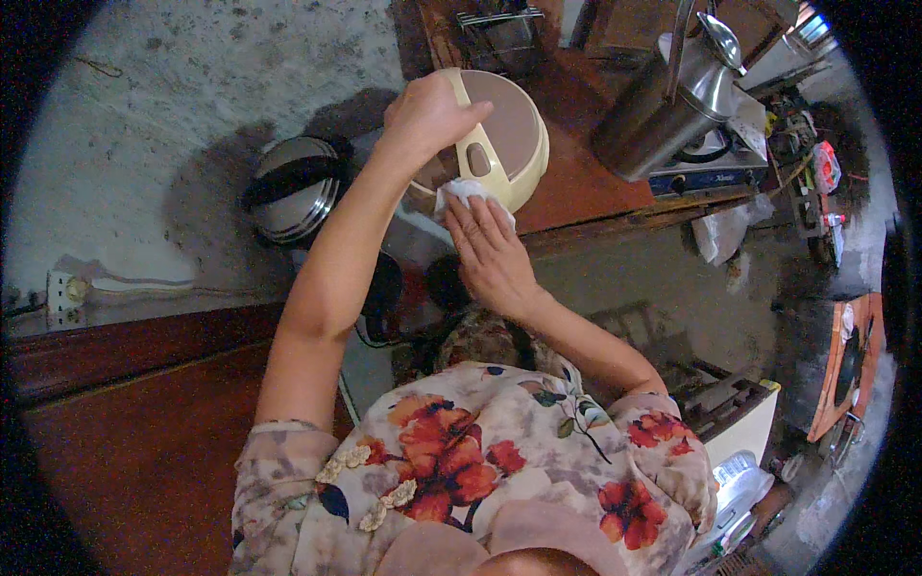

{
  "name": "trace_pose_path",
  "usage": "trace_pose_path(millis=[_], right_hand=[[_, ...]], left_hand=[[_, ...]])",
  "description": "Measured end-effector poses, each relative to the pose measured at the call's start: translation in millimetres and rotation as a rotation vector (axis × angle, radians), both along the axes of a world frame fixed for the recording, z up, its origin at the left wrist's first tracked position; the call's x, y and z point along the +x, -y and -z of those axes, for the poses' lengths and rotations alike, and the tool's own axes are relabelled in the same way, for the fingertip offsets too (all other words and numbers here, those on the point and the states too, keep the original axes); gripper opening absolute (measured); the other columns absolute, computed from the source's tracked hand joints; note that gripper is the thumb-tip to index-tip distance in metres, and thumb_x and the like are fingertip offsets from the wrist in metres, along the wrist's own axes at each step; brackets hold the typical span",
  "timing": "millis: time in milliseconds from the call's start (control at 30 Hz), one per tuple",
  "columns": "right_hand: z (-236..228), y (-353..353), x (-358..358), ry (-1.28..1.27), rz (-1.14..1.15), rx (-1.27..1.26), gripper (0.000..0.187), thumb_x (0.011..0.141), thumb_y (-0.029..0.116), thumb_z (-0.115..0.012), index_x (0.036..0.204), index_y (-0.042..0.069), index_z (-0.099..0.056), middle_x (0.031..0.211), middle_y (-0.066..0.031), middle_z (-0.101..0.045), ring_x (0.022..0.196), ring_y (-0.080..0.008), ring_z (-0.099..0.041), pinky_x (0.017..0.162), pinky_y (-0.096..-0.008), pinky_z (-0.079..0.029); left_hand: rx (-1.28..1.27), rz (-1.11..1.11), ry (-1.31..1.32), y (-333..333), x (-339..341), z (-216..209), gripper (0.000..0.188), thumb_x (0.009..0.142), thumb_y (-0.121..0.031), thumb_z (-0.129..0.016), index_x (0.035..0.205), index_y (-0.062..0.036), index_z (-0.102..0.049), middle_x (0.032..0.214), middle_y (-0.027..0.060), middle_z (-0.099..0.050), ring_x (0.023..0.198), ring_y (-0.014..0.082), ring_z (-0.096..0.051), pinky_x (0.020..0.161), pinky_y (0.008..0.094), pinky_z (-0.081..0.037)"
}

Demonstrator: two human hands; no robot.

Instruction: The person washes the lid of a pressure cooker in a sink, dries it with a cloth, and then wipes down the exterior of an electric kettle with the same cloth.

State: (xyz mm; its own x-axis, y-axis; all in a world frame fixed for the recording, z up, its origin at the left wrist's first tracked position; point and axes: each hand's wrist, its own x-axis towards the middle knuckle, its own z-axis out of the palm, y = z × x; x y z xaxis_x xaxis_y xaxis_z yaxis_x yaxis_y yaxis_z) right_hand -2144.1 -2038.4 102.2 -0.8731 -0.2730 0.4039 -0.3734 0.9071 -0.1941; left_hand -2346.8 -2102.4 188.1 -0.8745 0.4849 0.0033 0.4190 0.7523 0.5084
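A round cream-and-brown rice cooker (517, 120) sits near the front edge of the wooden table, with an oval button on the band across its lid. My left hand (429, 113) is closed on the far left part of that band, its thumb lying over the brown top. Below the button, my right hand (495, 252) presses a white cloth (469, 192) against the cooker's near side. The cloth is bunched under my fingers, which partly hide it.
A tall metal kettle (663, 106) stands right of the cooker, by a gas stove (711, 178). On the left, a shiny steel pot (296, 192) is close to my left forearm. A wire rack (504, 38) is at the back. The wooden tabletop (600, 178) ends in front of the kettle.
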Motion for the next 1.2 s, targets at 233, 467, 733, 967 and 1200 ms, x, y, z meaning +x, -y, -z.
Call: trace_pose_path(millis=[233, 467, 733, 967, 1200], right_hand=[[-42, 26, -47, -0.027, 0.201, 0.038, 0.06, 0.082, 0.017, -0.051, 0.135, -0.008, -0.042, 0.144, -0.0249, -0.036, 0.136, -0.0411, -0.029, 0.117, -0.0482, -0.016], [10, 7, 10, 0.033, 0.128, 0.11, 0.057, 0.082, 0.012, -0.051, 0.137, -0.002, -0.043, 0.147, -0.0146, -0.038, 0.134, -0.0331, -0.035, 0.115, -0.0467, -0.023], [33, -19, 4, -0.163, 0.036, -0.222, 0.046, 0.081, 0.008, -0.057, 0.126, 0.003, -0.053, 0.131, -0.0108, -0.054, 0.113, -0.0329, -0.054, 0.1, -0.0443, -0.044], [-42, -39, 23, 0.437, 0.157, -2.088, 0.035, 0.099, 0.026, -0.047, 0.125, 0.003, -0.051, 0.126, -0.0156, -0.057, 0.111, -0.0331, -0.059, 0.097, -0.0431, -0.048], [-83, -55, -24, 0.73, -0.312, -2.412, 0.053, 0.095, 0.035, -0.054, 0.135, 0.001, -0.041, 0.132, -0.0173, -0.053, 0.121, -0.0298, -0.053, 0.105, -0.0445, -0.041]], left_hand=[[-0.078, -0.026, 0.015, 3, 3, -12, 0.056, 0.072, -0.05, -0.072, 0.104, -0.0031, -0.069, 0.099, 0.0218, -0.069, 0.094, 0.0372, -0.067, 0.084, 0.044, -0.052], [0.03, 0.038, 0.0, -1, -2, 3, 0.053, 0.071, -0.049, -0.072, 0.101, -0.005, -0.07, 0.097, 0.021, -0.069, 0.093, 0.0365, -0.067, 0.082, 0.0443, -0.053], [0.014, 0.027, 0.022, 2, 1, -3, 0.059, 0.069, -0.052, -0.074, 0.098, -0.001, -0.07, 0.094, 0.0236, -0.069, 0.092, 0.037, -0.067, 0.079, 0.0452, -0.054], [0.286, 0.091, 0.24, 13, -9, 10, 0.048, 0.085, -0.047, -0.063, 0.092, 0.0001, -0.068, 0.065, 0.0151, -0.066, 0.054, 0.0245, -0.065, 0.056, 0.0366, -0.054], [0.601, 0.051, 0.675, 27, -2, 15, 0.052, 0.097, -0.053, -0.043, 0.133, -0.0152, -0.047, 0.083, 0.0089, -0.066, 0.059, 0.0147, -0.063, 0.049, 0.0269, -0.051]])
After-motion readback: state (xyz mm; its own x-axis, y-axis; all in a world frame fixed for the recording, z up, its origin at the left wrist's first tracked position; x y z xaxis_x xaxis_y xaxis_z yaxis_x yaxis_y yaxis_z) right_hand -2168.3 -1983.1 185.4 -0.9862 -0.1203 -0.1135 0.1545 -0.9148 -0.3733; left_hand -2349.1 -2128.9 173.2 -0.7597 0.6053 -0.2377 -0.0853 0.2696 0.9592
